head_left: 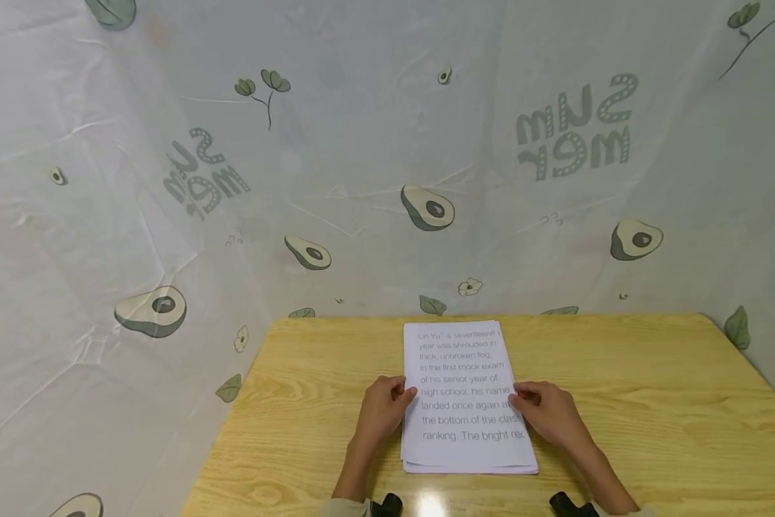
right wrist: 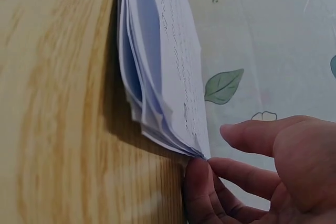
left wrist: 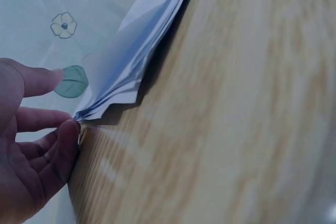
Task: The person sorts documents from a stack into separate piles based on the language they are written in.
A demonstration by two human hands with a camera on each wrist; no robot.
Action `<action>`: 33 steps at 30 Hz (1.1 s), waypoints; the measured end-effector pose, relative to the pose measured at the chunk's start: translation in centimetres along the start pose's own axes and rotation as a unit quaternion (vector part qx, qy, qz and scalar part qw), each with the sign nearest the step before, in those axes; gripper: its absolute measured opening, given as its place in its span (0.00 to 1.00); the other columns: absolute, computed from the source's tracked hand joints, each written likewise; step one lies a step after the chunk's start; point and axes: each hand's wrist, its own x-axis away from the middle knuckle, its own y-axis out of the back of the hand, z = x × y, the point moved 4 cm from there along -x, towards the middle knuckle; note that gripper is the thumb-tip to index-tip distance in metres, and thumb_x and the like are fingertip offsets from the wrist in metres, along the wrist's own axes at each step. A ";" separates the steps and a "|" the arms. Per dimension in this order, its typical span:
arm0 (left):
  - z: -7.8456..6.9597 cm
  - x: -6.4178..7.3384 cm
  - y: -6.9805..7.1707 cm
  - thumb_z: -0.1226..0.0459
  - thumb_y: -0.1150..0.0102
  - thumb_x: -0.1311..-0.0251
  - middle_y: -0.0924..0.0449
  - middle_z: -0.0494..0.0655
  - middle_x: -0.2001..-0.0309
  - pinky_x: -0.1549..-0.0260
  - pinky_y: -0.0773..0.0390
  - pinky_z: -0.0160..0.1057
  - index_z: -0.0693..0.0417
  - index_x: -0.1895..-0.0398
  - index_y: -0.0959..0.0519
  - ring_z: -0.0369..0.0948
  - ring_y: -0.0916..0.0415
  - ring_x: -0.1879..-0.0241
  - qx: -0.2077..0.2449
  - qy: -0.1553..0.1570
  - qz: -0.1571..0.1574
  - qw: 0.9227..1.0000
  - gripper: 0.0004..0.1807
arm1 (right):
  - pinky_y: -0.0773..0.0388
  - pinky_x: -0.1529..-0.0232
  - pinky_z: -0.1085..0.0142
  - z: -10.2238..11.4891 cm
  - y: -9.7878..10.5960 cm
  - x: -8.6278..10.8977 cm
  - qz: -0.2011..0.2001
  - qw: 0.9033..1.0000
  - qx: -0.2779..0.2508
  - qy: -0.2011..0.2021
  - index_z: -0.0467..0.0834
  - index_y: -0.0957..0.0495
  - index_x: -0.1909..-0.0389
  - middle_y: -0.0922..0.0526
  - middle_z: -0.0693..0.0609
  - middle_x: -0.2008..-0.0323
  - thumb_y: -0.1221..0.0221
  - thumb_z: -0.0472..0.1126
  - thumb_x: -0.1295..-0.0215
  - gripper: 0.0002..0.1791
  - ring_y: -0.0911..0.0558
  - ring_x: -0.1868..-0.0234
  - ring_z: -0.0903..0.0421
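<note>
A stack of white printed paper sheets (head_left: 465,402) lies flat on the wooden table, its large print facing up. At the stack's left edge, my left hand (head_left: 382,409) holds the side with its fingertips. My right hand (head_left: 551,414) does the same at the right edge. In the left wrist view the loose sheets (left wrist: 128,61) fan apart and come together at the fingertips of the left hand (left wrist: 37,135). Likewise in the right wrist view, the sheet edges (right wrist: 152,87) meet at the fingers of the right hand (right wrist: 262,166). Both hands partly hide the side edges.
The light wooden table (head_left: 620,388) extends on both sides of the stack. Behind it hangs a pale curtain (head_left: 361,143) printed with avocados, leaves and lettering. Dark wrist devices (head_left: 387,505) show at the bottom of the head view.
</note>
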 end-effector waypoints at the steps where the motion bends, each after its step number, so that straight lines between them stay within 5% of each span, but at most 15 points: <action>1: -0.1 0.0 0.0 0.61 0.32 0.30 0.30 0.41 0.72 0.69 0.34 0.32 0.54 0.72 0.23 0.36 0.34 0.68 0.000 0.000 0.000 1.000 0.13 | 0.17 0.60 0.62 0.0 0.0 0.0 0.000 1.000 0.001 0.001 0.29 0.16 0.41 0.12 0.34 0.49 0.34 0.42 0.27 0.22 0.11 0.55 0.47; 5: -0.2 0.1 0.0 0.60 0.32 0.29 0.21 0.44 0.65 0.65 0.29 0.33 0.62 0.53 0.12 0.36 0.30 0.65 0.002 0.016 0.005 1.000 0.13 | 0.16 0.61 0.62 0.1 0.0 0.1 0.004 1.000 -0.001 0.003 0.29 0.17 0.40 0.13 0.32 0.46 0.34 0.41 0.27 0.23 0.11 0.54 0.45; 9: -0.3 0.2 0.0 0.59 0.32 0.29 0.16 0.49 0.56 0.62 0.23 0.34 0.64 0.37 0.16 0.37 0.25 0.60 0.016 0.026 0.005 1.000 0.23 | 0.17 0.62 0.63 0.5 0.1 0.3 -0.002 1.000 0.000 0.013 0.29 0.17 0.39 0.13 0.33 0.47 0.33 0.41 0.27 0.23 0.11 0.55 0.47; 20: -0.7 0.2 -0.3 0.63 0.28 0.33 0.13 0.51 0.56 0.62 0.18 0.31 0.61 0.39 0.15 0.38 0.18 0.61 0.101 0.020 -0.014 0.995 0.21 | 0.16 0.62 0.71 1.4 0.1 0.5 0.003 0.998 -0.068 0.002 0.30 0.20 0.36 0.12 0.39 0.52 0.33 0.36 0.29 0.24 0.10 0.53 0.47; 26: -0.9 0.2 -0.4 0.73 0.28 0.38 0.13 0.52 0.56 0.62 0.17 0.31 0.62 0.38 0.17 0.38 0.18 0.62 0.108 0.033 -0.035 0.993 0.24 | 0.14 0.56 0.69 0.8 0.1 0.4 0.012 0.995 -0.102 -0.011 0.29 0.25 0.31 0.14 0.34 0.47 0.35 0.33 0.27 0.27 0.10 0.46 0.40; 33: -0.7 0.2 -0.6 0.76 0.29 0.38 0.14 0.52 0.57 0.64 0.17 0.31 0.64 0.37 0.17 0.38 0.17 0.63 0.115 0.031 -0.050 0.992 0.24 | 0.15 0.59 0.70 -0.2 -0.1 0.1 0.029 0.989 -0.142 -0.031 0.30 0.29 0.27 0.16 0.34 0.45 0.36 0.34 0.26 0.30 0.11 0.48 0.47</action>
